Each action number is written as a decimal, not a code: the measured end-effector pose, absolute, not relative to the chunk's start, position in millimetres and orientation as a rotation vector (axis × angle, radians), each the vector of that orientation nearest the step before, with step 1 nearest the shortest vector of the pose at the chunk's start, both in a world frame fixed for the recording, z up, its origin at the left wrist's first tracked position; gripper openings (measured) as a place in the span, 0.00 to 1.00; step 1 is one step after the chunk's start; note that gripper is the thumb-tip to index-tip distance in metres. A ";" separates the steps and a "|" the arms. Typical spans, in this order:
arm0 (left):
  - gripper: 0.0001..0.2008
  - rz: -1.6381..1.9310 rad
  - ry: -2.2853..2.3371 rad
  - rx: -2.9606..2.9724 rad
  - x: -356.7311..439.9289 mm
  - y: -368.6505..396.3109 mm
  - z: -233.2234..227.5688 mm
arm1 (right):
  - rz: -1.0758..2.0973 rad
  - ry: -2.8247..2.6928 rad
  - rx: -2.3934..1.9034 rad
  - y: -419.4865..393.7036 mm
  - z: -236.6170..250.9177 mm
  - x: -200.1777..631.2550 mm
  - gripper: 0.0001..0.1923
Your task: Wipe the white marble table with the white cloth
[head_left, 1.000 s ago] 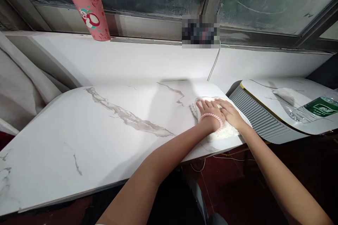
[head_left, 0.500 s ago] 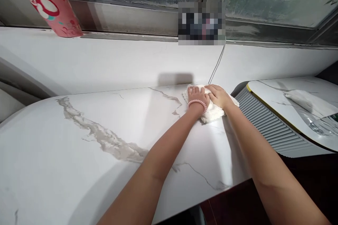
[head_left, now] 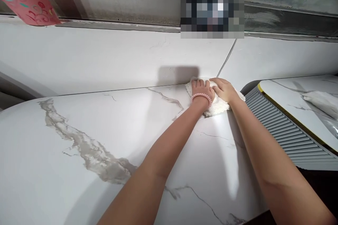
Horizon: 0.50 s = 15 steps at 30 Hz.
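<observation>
A cream-white, fluffy cloth (head_left: 217, 107) lies spread on the white marble-patterned tabletop (head_left: 87, 123), close against the wall. My left hand (head_left: 202, 90) presses down on its left part with fingers stretched forward and apart; a pink bead bracelet circles that wrist. On the cloth's right part rests my right hand (head_left: 224, 89), palm down, its fingers extended toward the left hand. Both hands are side by side and nearly touch. The palms and the cloth under them are hidden.
Behind the tabletop rises a white wall (head_left: 118, 56) with a thin cable (head_left: 227, 58) running down it. To the right, past a gap, stands a ribbed grey cabinet (head_left: 285, 126) with a white packet (head_left: 320, 102) on top. A pink patterned item (head_left: 31, 3) hangs upper left.
The view has tilted down and come closer, so the window frame sits higher. Both hands remain flat on the cloth, which has moved little, if at all, along the table's back edge.
</observation>
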<state>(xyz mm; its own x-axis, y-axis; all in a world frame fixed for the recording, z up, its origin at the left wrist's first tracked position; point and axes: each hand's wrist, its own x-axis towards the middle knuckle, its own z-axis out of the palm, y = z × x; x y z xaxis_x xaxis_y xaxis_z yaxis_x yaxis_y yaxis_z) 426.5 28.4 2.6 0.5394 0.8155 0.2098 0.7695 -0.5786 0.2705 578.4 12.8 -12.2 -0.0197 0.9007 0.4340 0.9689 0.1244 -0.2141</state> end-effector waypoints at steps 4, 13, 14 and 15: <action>0.27 0.437 1.371 2.609 422.1 16.7 3.5 | -0.136 -1.925 -1.769 1.0 -15.4 579.1 0.23; 0.27 0.385 1.253 2.671 413.1 -51.2 3.6 | -0.052 -1.870 -1.914 -89.4 -15.8 576.8 0.24; 0.27 0.389 1.246 2.679 412.3 -61.7 3.6 | -0.052 -1.858 -1.930 -102.3 -15.1 574.9 0.25; 0.27 0.392 1.238 2.688 411.5 -72.3 3.6 | -0.055 -1.844 -1.945 -115.1 -14.5 572.8 0.25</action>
